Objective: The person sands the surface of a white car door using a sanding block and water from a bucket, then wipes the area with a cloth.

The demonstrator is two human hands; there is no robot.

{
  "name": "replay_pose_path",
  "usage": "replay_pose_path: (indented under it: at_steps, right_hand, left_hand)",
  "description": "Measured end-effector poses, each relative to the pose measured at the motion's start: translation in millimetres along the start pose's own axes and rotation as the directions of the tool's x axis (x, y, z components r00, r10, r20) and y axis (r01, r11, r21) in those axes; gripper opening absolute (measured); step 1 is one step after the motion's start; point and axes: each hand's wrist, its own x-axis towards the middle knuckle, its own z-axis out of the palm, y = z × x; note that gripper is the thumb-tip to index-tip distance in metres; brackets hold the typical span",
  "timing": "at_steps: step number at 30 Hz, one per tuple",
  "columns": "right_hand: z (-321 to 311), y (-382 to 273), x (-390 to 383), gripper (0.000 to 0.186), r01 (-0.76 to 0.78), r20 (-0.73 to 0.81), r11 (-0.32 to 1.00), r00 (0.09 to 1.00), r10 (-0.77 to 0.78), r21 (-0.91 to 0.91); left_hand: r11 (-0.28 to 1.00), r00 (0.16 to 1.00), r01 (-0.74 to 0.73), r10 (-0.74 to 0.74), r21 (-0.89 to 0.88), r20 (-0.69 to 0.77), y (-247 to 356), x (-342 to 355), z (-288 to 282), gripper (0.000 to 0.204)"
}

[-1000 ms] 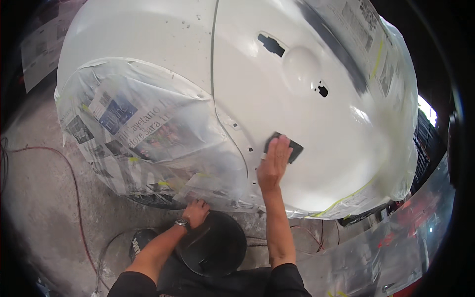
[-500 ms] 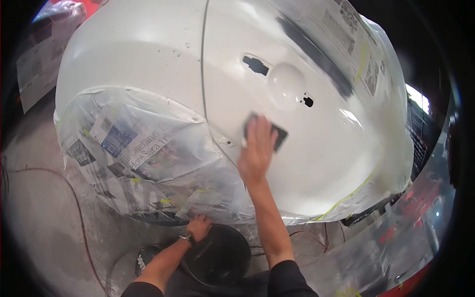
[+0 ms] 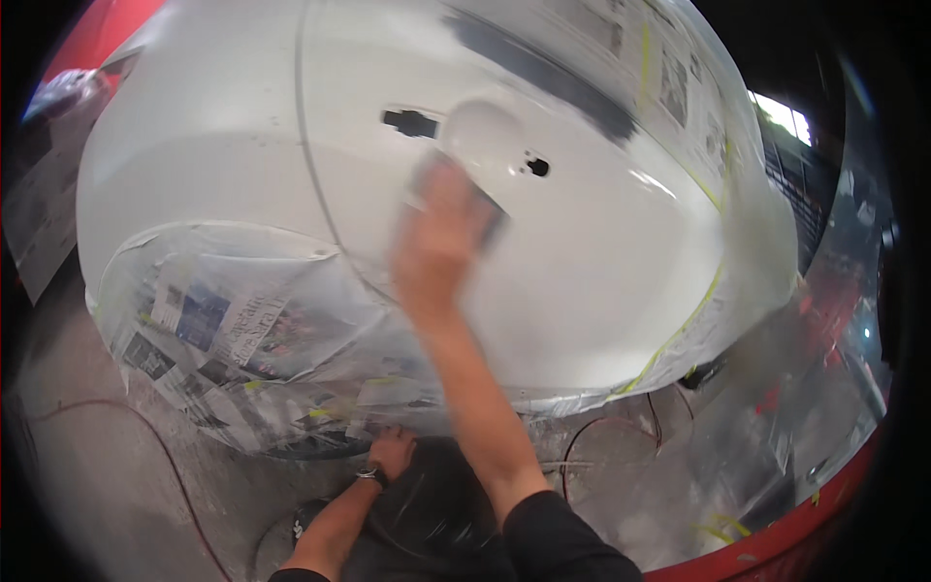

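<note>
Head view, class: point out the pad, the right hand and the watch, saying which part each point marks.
Pad [image 3: 491, 215]: head view, its uncovered right side.
Right hand [image 3: 436, 247]: head view, the blurred back.
Watch [image 3: 371, 474]: head view, its visible middle.

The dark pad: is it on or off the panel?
Apparently on: the right hand, blurred, holds the dark pad against the white panel.

The car body panel [image 3: 582, 281] is white, with a dark grey streak [image 3: 543, 73] near its upper edge and yellow-green masking tape [image 3: 652, 373] along its lower right edge. Flat pad [image 3: 493, 210]: dark grey. Newspaper [image 3: 202, 318] toward the lower left corner: black-and-white print, blue block. Hose [image 3: 171, 461]: dull red.
</note>
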Motion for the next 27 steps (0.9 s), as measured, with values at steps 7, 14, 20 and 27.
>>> replay_pose_path:
  at_steps: [7,14,20,27]
  right_hand:
    - [-32.5,98.5,-51.2,0.051,0.128,0.094,0.977,0.989,-0.114,-0.168]
    - [-151.9,176.2,-129.4,0.042,-0.868,0.005,0.496,0.496,0.868,-0.007]
    - [-177.8,52.3,-392.0,0.053,-0.737,0.811,0.409,-0.32,0.491,-0.538]
    - [-165.6,16.3,-565.1,0.056,-0.524,0.627,0.362,-0.723,0.288,-0.771]
  left_hand:
    - [0.998,0.998,-0.055,0.056,0.018,-0.03,-8.8,-0.7,-12.6,0.019]
    - [0.99,0.986,-0.137,0.138,0.012,-0.093,-6.4,1.1,-8.0,0.018]
    - [0.99,0.99,-0.108,0.115,0.093,-0.078,-20.7,4.0,-21.5,0.018]
    - [0.984,0.981,-0.173,0.176,0.043,-0.079,1.7,3.6,-11.5,0.02]
